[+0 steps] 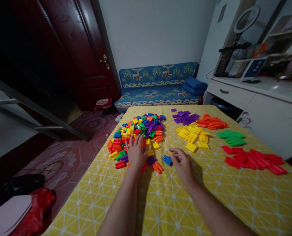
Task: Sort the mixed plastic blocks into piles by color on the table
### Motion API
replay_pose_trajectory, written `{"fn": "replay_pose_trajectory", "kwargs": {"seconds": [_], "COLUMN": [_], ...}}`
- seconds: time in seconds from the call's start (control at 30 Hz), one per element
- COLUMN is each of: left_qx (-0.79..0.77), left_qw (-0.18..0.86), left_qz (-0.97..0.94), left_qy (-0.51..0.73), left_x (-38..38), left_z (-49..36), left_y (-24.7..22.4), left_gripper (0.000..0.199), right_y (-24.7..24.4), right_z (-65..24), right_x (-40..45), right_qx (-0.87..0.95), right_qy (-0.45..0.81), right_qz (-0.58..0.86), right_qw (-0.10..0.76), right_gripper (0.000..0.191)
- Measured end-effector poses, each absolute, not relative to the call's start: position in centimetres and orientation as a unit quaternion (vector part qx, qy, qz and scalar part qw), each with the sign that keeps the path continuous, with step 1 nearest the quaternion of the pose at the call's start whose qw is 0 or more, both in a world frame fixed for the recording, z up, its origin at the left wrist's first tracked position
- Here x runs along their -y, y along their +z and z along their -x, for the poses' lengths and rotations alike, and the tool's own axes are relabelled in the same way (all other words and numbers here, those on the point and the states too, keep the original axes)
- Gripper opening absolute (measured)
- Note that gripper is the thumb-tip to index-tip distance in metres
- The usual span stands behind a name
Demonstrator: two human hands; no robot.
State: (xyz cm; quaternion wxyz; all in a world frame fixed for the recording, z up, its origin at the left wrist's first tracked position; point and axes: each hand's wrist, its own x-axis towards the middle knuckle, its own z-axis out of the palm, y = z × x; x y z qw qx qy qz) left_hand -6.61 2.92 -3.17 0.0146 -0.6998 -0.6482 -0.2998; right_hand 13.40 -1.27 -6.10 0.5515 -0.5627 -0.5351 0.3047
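In the head view, the blue ribbed plastic block (167, 160) lies on the yellow tablecloth with white triangle lines (224, 203), between the two hands. It is small and glossy, made of short tubes joined side by side. Its tubes slant from far left to near right, and it lies flat.

The bare right hand (182, 166) is just right of the block, thumb and forefinger apart, with a gap showing between them; it grips nothing visible. Whether the thumb touches the block is hard to tell.

The bare left hand (136, 153) reaches over the near part of the mixed pile of multicoloured plastic blocks (136, 123), fingers spread. Its palm side is hidden, so I cannot tell whether it grips a piece. The pile mixes red, orange, yellow, green, blue and purple; its pieces point every way, and a few green tubes show their round open ends. The hand covers some pieces, and others overlap too closely to count.

To the right lie single-colour groups: the purple plastic blocks (185, 117) farthest, the orange plastic blocks (212, 122) right of them, and the yellow plastic blocks (192, 132) nearer. The green plastic blocks (231, 137), farther right, run mostly left to right. The red plastic blocks (255, 159), nearest of these groups, slant mostly from far left to near right.

Both forearms are cut off at the near edge.
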Motion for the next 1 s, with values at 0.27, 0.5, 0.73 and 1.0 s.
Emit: {"fn": "replay_pose_trajectory", "kwargs": {"seconds": [0.27, 0.5, 0.73, 1.0], "left_qx": [0.661, 0.568, 0.362, 0.305], "left_qw": [0.022, -0.020, -0.183, -0.214], "left_qz": [0.699, 0.720, 0.753, 0.774], "left_qy": [-0.273, -0.398, -0.518, -0.512], "left_x": [-2.9, -3.2, -1.5, -0.2], "left_z": [6.3, 6.1, 3.2, 1.4], "left_y": [-3.6, -3.2, -2.4, -2.7], "left_gripper": [0.047, 0.022, 0.014, 0.029], "right_y": [-5.7, -5.7, -4.4, -3.9], "right_z": [-13.3, -13.1, -13.1, -13.9], "right_x": [1.3, 1.3, 1.8, 1.7], "right_qx": [0.553, 0.567, 0.516, 0.510], "right_qy": [0.287, 0.285, 0.380, 0.495], "right_qz": [0.554, 0.531, 0.503, 0.468], "right_qw": [0.553, 0.562, 0.580, 0.526], "right_gripper": [0.018, 0.015, 0.037, 0.032]}}
